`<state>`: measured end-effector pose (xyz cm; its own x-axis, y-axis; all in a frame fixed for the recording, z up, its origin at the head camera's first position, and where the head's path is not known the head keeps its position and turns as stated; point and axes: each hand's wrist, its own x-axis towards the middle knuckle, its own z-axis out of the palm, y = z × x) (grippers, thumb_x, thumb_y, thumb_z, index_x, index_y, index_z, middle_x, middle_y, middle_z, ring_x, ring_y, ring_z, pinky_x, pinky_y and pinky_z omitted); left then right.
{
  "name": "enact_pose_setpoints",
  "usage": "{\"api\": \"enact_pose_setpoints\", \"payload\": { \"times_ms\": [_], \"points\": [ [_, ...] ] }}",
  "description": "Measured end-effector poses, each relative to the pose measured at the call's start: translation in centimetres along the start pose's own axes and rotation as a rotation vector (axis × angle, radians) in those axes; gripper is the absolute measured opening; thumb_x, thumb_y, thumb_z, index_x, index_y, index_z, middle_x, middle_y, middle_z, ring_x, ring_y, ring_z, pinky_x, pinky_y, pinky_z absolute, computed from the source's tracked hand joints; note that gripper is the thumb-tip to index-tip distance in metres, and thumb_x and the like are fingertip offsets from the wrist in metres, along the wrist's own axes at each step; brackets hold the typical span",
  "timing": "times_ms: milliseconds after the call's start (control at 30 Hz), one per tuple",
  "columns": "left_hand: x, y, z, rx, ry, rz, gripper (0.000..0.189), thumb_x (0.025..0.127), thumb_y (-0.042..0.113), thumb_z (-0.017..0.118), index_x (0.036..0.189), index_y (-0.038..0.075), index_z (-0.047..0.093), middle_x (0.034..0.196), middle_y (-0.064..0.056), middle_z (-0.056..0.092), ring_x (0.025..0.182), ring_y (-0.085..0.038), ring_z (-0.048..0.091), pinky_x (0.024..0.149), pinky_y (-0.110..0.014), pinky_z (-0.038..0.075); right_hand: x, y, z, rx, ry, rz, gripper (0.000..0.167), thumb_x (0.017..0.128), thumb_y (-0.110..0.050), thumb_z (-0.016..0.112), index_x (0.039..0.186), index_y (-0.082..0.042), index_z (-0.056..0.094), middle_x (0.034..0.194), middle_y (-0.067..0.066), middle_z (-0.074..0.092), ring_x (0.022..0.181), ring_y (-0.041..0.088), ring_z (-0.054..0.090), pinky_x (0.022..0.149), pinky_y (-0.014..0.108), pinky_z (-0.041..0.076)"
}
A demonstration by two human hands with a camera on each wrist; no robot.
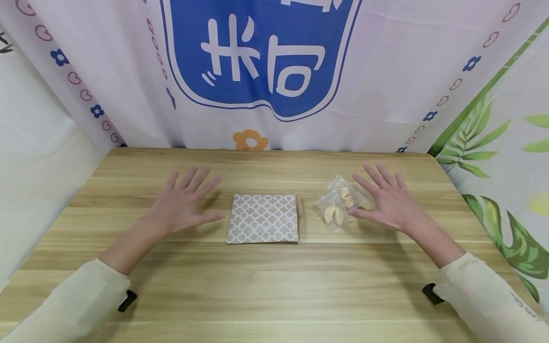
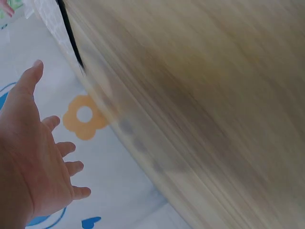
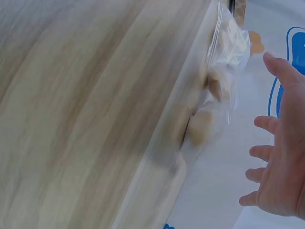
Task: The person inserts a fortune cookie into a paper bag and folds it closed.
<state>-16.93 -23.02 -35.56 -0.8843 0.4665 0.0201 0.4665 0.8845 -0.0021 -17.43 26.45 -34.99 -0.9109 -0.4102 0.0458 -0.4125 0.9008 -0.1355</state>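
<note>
A flat brown paper packet with a white lattice pattern lies mid-table, a plain brown strip showing along its right side. To its right are fortune cookies in clear plastic wrappers, partly overlapping. My left hand is spread left of the packet, touching nothing; its fingers point forward in the left wrist view. Over the right side of the wrappers, my right hand has its fingers spread, thumb in front of the plastic in the head view. The right wrist view shows this hand apart from the wrapped cookies.
The wood-grain table ends at a white curtain with a blue emblem and flowers. Leaf-patterned cloth hangs on the right. Black pieces stick out by both sleeves.
</note>
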Motion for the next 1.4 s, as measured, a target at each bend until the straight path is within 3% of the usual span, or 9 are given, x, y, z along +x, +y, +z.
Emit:
{"api": "enact_pose_setpoints", "payload": {
  "times_ms": [267,433,667,833,1033,1267,1400],
  "points": [
    [1.1,1.7,0.4,-0.058,-0.020,0.042,0.092,0.093,0.066,0.061,0.164,0.017,0.031,0.171,-0.020,0.016,0.156,-0.045,0.013,0.122,-0.070,0.005,0.6,-0.9,0.3,0.021,0.102,-0.094,0.083,0.089,-0.054,0.072,0.154,-0.009,0.048,0.161,0.025,0.037,0.148,0.050,0.031,0.118,0.069,0.024],
    [1.8,2.7,0.6,-0.041,-0.019,0.077,0.094,0.091,0.069,0.061,0.163,0.016,0.034,0.169,-0.021,0.023,0.154,-0.046,0.020,0.121,-0.070,0.011,1.0,-1.9,0.6,0.023,0.117,-0.146,0.082,0.089,-0.052,0.074,0.152,-0.006,0.051,0.154,0.027,0.046,0.141,0.049,0.043,0.116,0.065,0.033],
    [2.6,4.0,0.8,-0.021,-0.006,0.164,0.096,0.088,0.073,0.062,0.160,0.013,0.041,0.165,-0.023,0.032,0.151,-0.048,0.029,0.118,-0.072,0.021,1.6,-3.3,1.0,0.111,0.138,-0.203,0.074,0.087,-0.044,0.079,0.145,-0.004,0.059,0.147,0.024,0.056,0.135,0.045,0.053,0.111,0.060,0.043],
    [3.2,4.8,1.0,-0.057,-0.008,0.215,0.098,0.086,0.073,0.065,0.158,0.012,0.043,0.163,-0.023,0.036,0.149,-0.048,0.032,0.115,-0.072,0.028,1.9,-4.7,1.0,0.195,0.104,-0.199,0.064,0.089,-0.037,0.080,0.141,-0.004,0.062,0.147,0.022,0.056,0.138,0.043,0.050,0.111,0.061,0.043],
    [3.9,5.9,1.3,-0.109,-0.055,0.255,0.100,0.085,0.073,0.067,0.159,0.012,0.041,0.163,-0.022,0.036,0.150,-0.047,0.031,0.118,-0.069,0.026,2.1,-6.1,1.0,0.295,0.082,-0.222,0.055,0.089,-0.027,0.081,0.137,-0.004,0.065,0.141,0.019,0.062,0.132,0.041,0.056,0.109,0.059,0.046],
    [4.4,6.9,1.6,-0.139,-0.084,0.285,0.102,0.082,0.074,0.069,0.160,0.014,0.040,0.163,-0.021,0.037,0.150,-0.047,0.032,0.118,-0.069,0.026,2.8,-7.5,1.8,0.415,0.029,-0.272,0.050,0.088,-0.016,0.082,0.133,0.000,0.066,0.117,0.014,0.073,0.101,0.027,0.069,0.080,0.042,0.060],
    [4.7,7.2,1.9,-0.145,-0.094,0.295,0.103,0.082,0.074,0.069,0.161,0.016,0.039,0.163,-0.020,0.037,0.150,-0.046,0.032,0.118,-0.069,0.027,3.2,-8.0,2.2,0.484,-0.039,-0.275,0.048,0.089,-0.011,0.081,0.131,0.004,0.066,0.103,0.011,0.074,0.090,0.020,0.070,0.078,0.038,0.061]
  ]
}}
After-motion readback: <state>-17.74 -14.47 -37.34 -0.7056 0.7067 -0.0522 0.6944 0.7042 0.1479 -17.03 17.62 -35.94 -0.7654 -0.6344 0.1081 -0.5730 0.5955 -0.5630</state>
